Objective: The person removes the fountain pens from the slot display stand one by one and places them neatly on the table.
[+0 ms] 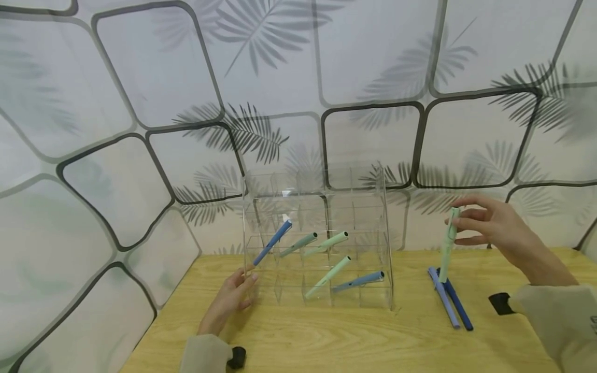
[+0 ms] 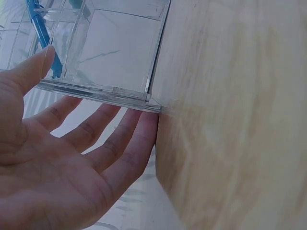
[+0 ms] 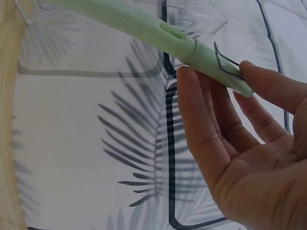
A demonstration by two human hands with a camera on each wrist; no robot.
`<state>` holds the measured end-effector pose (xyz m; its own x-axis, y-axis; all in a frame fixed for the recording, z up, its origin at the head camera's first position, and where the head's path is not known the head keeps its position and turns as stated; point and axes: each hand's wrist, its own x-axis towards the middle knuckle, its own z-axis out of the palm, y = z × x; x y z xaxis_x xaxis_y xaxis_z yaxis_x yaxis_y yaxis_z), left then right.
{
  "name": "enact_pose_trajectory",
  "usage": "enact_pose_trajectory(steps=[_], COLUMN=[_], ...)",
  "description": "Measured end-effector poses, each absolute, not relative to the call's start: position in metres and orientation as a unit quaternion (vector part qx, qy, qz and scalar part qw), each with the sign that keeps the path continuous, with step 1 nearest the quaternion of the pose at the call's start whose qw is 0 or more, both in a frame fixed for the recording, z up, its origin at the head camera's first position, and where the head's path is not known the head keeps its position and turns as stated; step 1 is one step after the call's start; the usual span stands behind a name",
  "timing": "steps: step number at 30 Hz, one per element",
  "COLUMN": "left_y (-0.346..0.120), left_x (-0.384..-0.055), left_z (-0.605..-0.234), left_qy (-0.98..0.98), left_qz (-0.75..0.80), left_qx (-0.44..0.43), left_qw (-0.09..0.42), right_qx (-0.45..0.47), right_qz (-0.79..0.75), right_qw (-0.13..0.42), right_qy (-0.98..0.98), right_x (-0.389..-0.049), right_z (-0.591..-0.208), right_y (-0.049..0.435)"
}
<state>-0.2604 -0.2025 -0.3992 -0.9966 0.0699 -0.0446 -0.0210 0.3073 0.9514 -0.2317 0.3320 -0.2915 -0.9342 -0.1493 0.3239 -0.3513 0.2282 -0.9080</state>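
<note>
In the head view a clear acrylic pen rack [image 1: 317, 280] with many compartments stands on the wooden table. My left hand [image 1: 231, 296] holds its lower left side, thumb in front and fingers against the outer side, as the left wrist view shows beside a blue pen [image 2: 43, 36]. My right hand [image 1: 501, 228] pinches a light green fountain pen [image 1: 448, 251] near its clipped cap end; the pen hangs almost upright. Its lower end is by a lavender pen [image 1: 444, 300] and a dark blue pen [image 1: 459, 305], which lie on the table.
Several pens sit slanted in the rack, among them a blue pen [image 1: 272, 242], a grey-green pen [image 1: 298, 244] and a steel-blue pen [image 1: 358, 281]. Behind the table [image 1: 326, 336] hangs a white curtain [image 1: 373, 145] with leaf patterns and dark outlines.
</note>
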Motion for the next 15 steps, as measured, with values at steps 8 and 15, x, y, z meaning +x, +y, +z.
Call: enact_pose_trajectory(steps=[8, 15], left_y=[-0.203, -0.202], left_x=[-0.261, -0.261], left_z=[-0.399, -0.399], left_qy=[0.806, 0.809], left_qz=[0.590, 0.587], left_qx=[0.010, 0.009], left_qw=[0.043, 0.033], right_qx=[0.122, 0.104], right_qz=[0.555, 0.547], right_qw=[0.085, 0.076], right_qy=[-0.819, -0.827], right_x=[-0.237, -0.238], right_z=[-0.300, -0.307], right_y=[0.339, 0.348])
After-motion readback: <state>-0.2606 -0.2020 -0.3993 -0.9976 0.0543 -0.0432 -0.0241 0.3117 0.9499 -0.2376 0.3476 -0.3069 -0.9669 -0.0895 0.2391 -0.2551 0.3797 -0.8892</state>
